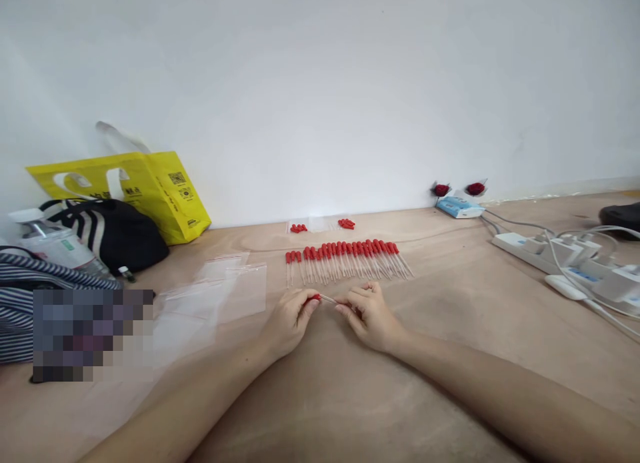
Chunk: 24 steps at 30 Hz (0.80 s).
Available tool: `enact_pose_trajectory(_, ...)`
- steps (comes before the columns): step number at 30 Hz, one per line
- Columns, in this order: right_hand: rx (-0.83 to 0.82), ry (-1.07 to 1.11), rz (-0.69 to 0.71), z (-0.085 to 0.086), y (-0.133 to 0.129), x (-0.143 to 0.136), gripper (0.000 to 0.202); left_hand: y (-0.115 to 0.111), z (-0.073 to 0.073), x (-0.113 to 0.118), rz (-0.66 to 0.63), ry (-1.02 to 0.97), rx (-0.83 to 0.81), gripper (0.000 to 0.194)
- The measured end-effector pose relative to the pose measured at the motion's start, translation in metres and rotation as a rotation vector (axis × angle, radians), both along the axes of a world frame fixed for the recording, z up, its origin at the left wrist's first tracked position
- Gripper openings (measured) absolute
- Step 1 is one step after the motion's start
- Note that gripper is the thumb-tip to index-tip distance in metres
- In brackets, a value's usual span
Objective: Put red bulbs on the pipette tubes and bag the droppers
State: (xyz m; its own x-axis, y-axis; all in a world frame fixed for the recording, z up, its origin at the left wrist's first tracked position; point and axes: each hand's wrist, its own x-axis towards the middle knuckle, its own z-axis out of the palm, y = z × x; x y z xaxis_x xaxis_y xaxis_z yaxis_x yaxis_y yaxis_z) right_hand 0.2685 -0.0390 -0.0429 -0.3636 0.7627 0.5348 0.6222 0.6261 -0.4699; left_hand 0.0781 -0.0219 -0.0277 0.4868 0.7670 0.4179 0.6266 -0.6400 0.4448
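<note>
Left hand [290,321] pinches the tube's [326,298] red end [316,296], probably its best hold. At three o'clock, right hand [371,317] grips its light-looking stem [330,300].

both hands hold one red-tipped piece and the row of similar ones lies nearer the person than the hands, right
No: in the head view, the row of similar pieces lies beyond the left hand and right hand, toward the wall. Both do hold one red-tipped piece.
</note>
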Motion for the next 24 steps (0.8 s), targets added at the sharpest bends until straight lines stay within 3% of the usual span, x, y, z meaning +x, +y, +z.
enact_pose_trajectory(6,-0.002,-0.049,0.051,0.001,0.001,0.003,0.021,0.0,-0.002,-0.001,0.007,0.002,0.078,0.02)
enact_pose_trajectory(16,0.134,-0.294,0.085,0.007,0.004,0.02,0.022,-0.003,-0.003,0.0,-0.143,0.183,0.19,0.017)
enact_pose_trajectory(24,0.153,-0.286,0.073,0.005,0.002,0.014,0.025,-0.004,-0.005,0.002,-0.16,0.232,0.26,0.017)
